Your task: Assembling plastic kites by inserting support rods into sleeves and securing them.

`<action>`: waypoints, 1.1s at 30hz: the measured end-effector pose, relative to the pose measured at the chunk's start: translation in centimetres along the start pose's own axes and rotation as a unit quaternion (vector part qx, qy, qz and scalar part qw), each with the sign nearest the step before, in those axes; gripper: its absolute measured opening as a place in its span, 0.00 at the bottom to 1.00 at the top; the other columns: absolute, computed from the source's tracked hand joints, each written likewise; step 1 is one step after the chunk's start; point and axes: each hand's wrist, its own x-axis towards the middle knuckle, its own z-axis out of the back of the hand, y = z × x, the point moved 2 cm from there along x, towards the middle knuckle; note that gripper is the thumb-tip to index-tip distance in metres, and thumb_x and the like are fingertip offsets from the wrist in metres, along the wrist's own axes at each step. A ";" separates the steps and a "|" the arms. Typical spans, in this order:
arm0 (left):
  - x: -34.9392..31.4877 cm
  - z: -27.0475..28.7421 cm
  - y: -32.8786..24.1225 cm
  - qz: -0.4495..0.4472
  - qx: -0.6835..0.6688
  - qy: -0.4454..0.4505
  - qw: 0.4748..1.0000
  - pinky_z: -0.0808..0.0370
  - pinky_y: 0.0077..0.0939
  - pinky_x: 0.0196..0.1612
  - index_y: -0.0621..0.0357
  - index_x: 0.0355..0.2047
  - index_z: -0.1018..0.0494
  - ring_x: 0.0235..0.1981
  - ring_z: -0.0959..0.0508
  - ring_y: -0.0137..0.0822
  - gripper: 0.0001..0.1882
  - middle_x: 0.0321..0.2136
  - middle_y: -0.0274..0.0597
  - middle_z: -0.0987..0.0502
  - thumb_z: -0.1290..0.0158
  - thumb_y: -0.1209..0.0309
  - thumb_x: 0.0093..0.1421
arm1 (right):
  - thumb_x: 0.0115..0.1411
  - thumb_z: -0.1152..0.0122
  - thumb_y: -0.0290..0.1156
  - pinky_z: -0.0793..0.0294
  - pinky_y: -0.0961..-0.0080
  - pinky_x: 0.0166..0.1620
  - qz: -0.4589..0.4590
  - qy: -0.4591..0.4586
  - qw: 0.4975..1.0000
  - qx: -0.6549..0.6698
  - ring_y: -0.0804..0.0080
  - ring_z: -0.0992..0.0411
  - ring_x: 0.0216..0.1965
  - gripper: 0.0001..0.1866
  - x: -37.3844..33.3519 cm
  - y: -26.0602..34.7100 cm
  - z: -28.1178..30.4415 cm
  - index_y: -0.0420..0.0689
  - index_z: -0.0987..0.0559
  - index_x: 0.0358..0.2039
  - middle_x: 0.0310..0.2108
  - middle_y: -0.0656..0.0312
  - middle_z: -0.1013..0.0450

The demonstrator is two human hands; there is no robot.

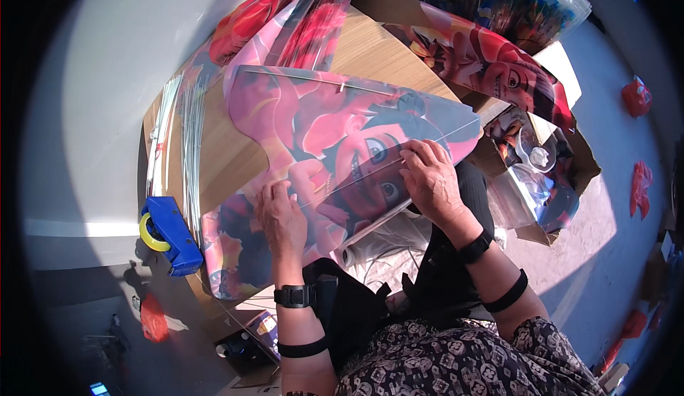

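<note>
A kite sail point(356, 136) of thin pink and red printed fabric, with a large cartoon face, lies across the table and reaches over my lap. A thin rod point(349, 182) runs slantwise over it between my hands. My left hand point(281, 218) rests on the sail with its fingers curled at the rod's near-left end. Farther right, my right hand point(433, 181) has bent fingers pinched on the same rod, below the sail's right tip. Another thin rod point(306, 77) lies along the sail's far edge, with a small pale piece on it.
Bundles of thin white rods point(191, 154) lie at the wooden table's point(377, 47) left side. A blue tape dispenser point(171, 236) with yellow tape sits at its corner. More printed sails point(491, 68) lie at the back. An open cardboard box point(545, 232) with plastic bags stands right.
</note>
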 end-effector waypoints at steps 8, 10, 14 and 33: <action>4.0 3.5 10.7 0.070 0.017 0.078 0.994 0.30 0.42 0.55 0.61 0.48 0.28 0.52 0.28 0.49 0.33 0.48 0.48 0.27 0.29 0.70 0.40 | 0.46 0.34 0.24 0.35 0.57 0.60 0.000 0.008 1.000 0.016 0.54 0.32 0.52 0.19 0.3 0.2 0.2 0.39 0.23 0.41 0.47 0.56 0.28; 4.7 4.1 11.2 0.116 0.015 0.137 0.984 0.29 0.43 0.52 0.59 0.46 0.27 0.48 0.26 0.46 0.32 0.43 0.46 0.25 0.28 0.69 0.38 | 0.46 0.35 0.24 0.35 0.57 0.60 0.004 0.007 1.000 0.016 0.54 0.31 0.51 0.19 0.4 0.2 0.0 0.39 0.23 0.41 0.47 0.57 0.28; 5.9 3.8 11.1 0.192 -0.013 0.216 0.957 0.26 0.37 0.47 0.61 0.42 0.25 0.44 0.24 0.40 0.28 0.38 0.45 0.24 0.29 0.76 0.38 | 0.46 0.35 0.24 0.35 0.56 0.59 0.001 0.006 1.000 0.022 0.54 0.31 0.51 0.19 0.4 0.1 0.0 0.38 0.23 0.41 0.47 0.56 0.28; 6.8 4.3 10.9 0.111 -0.020 0.256 0.960 0.28 0.38 0.35 0.67 0.31 0.26 0.29 0.22 0.46 0.11 0.25 0.52 0.24 0.38 0.73 0.51 | 0.51 0.36 0.26 0.36 0.55 0.61 0.017 0.009 1.000 -0.002 0.52 0.33 0.54 0.21 0.4 0.0 -0.7 0.38 0.24 0.47 0.50 0.55 0.30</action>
